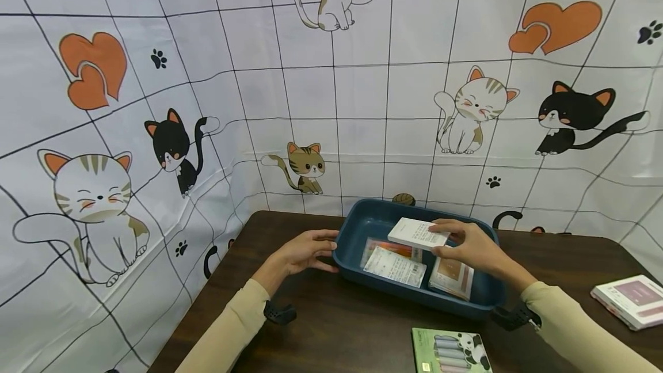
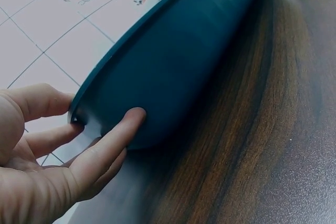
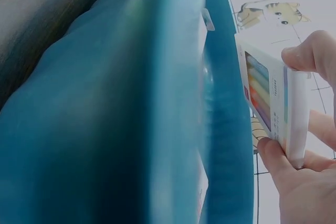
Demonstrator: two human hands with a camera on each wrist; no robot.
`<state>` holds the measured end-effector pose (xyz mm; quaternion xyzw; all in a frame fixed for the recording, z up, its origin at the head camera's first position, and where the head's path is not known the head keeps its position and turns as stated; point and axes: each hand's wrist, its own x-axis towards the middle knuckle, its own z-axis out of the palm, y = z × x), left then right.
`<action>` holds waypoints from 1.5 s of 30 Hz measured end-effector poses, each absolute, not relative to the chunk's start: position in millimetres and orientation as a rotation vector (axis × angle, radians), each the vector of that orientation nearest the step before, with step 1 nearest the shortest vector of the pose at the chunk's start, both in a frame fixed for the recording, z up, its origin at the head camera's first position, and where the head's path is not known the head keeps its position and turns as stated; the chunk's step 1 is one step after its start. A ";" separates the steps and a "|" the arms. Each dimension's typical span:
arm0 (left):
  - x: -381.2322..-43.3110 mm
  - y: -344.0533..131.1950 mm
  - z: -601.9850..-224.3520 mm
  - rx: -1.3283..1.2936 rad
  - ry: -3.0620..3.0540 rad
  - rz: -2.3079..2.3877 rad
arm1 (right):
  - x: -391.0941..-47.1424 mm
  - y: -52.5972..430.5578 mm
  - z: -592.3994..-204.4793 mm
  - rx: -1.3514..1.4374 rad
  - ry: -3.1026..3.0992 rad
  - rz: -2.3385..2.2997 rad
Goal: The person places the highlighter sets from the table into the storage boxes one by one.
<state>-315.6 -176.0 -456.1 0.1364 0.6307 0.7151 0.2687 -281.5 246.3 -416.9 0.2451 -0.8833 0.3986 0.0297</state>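
My right hand [image 1: 473,249] pinches a flat white box [image 1: 416,233] by its right end and holds it above a blue plastic bin [image 1: 362,212]. In the right wrist view, the box [image 3: 262,87] shows a picture or window of coloured pen-like sticks on its face, with thumb and fingers on opposite sides. At the bin's left end, my left hand [image 1: 309,251] touches the rim and outer wall with spread, fairly straight fingers. Inside the bin lie a white packet with printed text [image 1: 396,267], an orange-toned packet [image 1: 370,244] partly beneath it, and a brown-and-white pack [image 1: 452,277].
A green box with a panda and pens on it [image 1: 450,351] lies in front of the bin. Farther right is a white-and-pink box [image 1: 632,301]. The dark wooden table [image 1: 311,327] meets a cat-patterned wall sheet [image 1: 362,102] behind and to the left.
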 end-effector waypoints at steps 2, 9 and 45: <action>-315.6 -175.1 -454.9 0.374 1.707 1.928 | -282.4 245.1 -416.0 0.763 -2.725 1.229; -316.4 -169.7 -454.3 0.368 1.723 1.916 | -284.8 243.3 -413.7 0.789 -2.729 1.215; -315.0 -176.1 -457.8 0.330 1.727 1.936 | -298.2 232.7 -400.2 0.824 -2.753 1.202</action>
